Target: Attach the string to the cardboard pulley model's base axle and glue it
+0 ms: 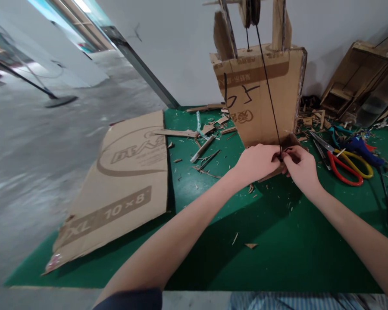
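A cardboard structure [258,103] stands upright on the green table, with a round cardboard pulley [249,13] between two posts at its top. Black string [269,86] runs down from the pulley, in front of the box face, to my fingers. My left hand [260,161] pinches the string's lower end from the left. From the right, my right hand [299,168] closes its fingertips at the same spot, the two hands almost touching. Beneath them a low cardboard part [271,173] is mostly hidden. Fine detail between the fingertips is too small to make out.
A large flat cardboard sheet [126,172] overhangs the left of the green table [245,271]. Scissors with red and yellow handles [345,165] lie at right, near a blue tool with a black cord [364,148]. Cardboard scraps [210,129] litter the back. Another cardboard construction [355,73] stands back right.
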The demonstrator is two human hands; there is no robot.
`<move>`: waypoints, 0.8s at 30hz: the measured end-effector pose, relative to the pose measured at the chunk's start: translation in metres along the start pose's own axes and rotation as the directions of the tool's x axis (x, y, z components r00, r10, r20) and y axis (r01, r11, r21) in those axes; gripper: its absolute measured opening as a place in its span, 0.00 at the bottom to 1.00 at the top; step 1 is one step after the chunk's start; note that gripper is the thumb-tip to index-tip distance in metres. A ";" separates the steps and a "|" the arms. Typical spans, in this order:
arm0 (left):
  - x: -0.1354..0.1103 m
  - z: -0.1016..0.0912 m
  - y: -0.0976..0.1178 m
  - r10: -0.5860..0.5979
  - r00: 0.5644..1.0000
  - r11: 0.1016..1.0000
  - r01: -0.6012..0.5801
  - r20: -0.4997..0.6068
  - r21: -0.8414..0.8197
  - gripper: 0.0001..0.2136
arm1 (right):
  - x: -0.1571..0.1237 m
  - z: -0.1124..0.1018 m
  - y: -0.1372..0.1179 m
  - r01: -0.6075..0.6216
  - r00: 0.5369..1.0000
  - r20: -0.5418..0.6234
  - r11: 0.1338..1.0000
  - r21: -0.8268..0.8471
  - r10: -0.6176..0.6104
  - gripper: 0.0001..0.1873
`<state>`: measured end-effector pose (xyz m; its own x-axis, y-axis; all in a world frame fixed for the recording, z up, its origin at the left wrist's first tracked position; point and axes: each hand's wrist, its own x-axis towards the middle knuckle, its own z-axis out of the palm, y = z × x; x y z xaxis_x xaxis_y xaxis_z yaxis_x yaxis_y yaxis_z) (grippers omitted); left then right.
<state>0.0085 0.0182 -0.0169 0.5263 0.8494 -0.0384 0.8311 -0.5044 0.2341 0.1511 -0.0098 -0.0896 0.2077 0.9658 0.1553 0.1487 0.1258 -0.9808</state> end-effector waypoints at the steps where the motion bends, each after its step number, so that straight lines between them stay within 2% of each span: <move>1: 0.000 0.001 0.000 -0.002 1.000 1.000 0.002 0.001 0.000 0.09 | 0.000 0.001 0.000 -0.021 1.000 -0.007 0.999 0.025 0.022 0.07; 7: -0.002 0.008 0.001 -0.032 0.998 0.999 0.031 -0.061 -0.025 0.11 | 0.004 0.005 0.001 -0.093 0.994 -0.037 0.988 0.126 0.099 0.12; 13: -0.003 0.012 -0.001 -0.033 0.993 0.999 0.030 -0.110 -0.023 0.10 | 0.002 0.002 -0.001 -0.071 0.997 0.036 0.997 0.015 0.071 0.08; 15: -0.002 0.013 -0.001 -0.033 0.993 0.999 0.030 -0.114 -0.024 0.10 | 0.002 0.000 -0.001 -0.019 0.999 0.030 0.996 -0.083 0.022 0.10; 19: -0.002 0.015 -0.002 -0.048 0.992 0.999 0.045 -0.120 -0.023 0.11 | 0.001 -0.002 0.002 0.185 0.983 0.055 0.943 -0.275 -0.177 0.12; 24: -0.001 0.016 -0.002 -0.064 0.990 0.997 0.057 -0.126 -0.055 0.11 | 0.002 -0.004 0.006 0.253 0.966 0.118 0.927 -0.277 -0.228 0.12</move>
<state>0.0090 0.0158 -0.0330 0.4452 0.8927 0.0698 0.8488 -0.4456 0.2847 0.1558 -0.0082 -0.0952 0.0526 0.9313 0.3603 0.4578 0.2982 -0.8376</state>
